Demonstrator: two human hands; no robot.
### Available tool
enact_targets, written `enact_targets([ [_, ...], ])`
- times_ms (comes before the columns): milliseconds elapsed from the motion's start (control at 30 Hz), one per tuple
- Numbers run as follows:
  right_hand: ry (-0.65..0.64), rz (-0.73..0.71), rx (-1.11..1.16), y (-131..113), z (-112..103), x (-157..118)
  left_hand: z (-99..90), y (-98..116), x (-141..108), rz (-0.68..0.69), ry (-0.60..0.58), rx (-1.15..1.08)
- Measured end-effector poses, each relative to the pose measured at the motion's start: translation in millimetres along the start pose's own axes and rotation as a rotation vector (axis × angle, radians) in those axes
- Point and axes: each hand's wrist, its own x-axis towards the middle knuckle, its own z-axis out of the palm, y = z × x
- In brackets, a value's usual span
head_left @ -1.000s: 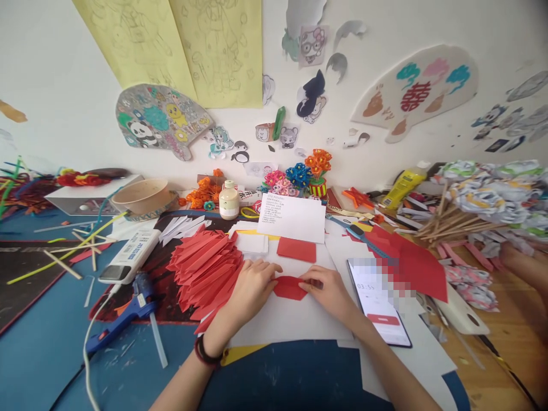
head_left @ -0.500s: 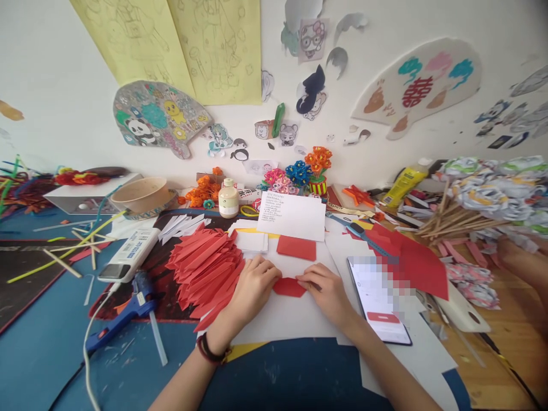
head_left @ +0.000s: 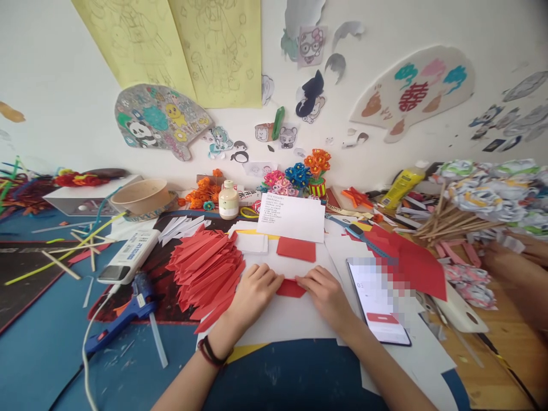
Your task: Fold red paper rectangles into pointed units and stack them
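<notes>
A small piece of red paper [head_left: 291,289] lies on the white sheets [head_left: 274,326], its far edge folded up. My left hand [head_left: 258,287] is closed with its fingertips pinching the left end of that fold. At the right end, my right hand [head_left: 322,291] pinches the same fold between thumb and fingers. Just beyond my hands rests a flat stack of red paper rectangles [head_left: 296,249]. Beside my left hand is a large heap of folded red paper strips [head_left: 208,268].
A blue glue gun [head_left: 124,319] and a white power bank [head_left: 128,257] lie at the left. To the right are a phone [head_left: 377,302] and red sheets [head_left: 406,260]. Paper flowers [head_left: 299,174] and a bottle [head_left: 228,200] stand at the back. Another person's hand [head_left: 509,257] is at far right.
The far edge of the red paper has been folded towards me, and less of the flat paper shows. Both hands have shifted slightly. The other person's arm at far right has moved.
</notes>
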Motion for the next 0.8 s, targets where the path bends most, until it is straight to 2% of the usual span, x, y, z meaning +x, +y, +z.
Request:
enact_targets([
  [100,-0.015,-0.063,-0.066,0,-1,-1,0.5,0,-1,0.044,-0.016,0.018],
  [267,0.046,-0.086,-0.074,3,3,-3,7.2,-2,1,-0.065,0.037,-0.044],
  [400,0.082,-0.102,-0.064,6,6,-3,10.0,-2,4,-0.061,0.015,-0.094],
  [667,0.028,-0.119,-0.027,6,5,-2,3.0,-1,0,-0.080,0.011,-0.126],
  [800,0.036,-0.144,-0.048,6,4,-3,-0.3,1,-1,-0.025,-0.005,-0.097],
])
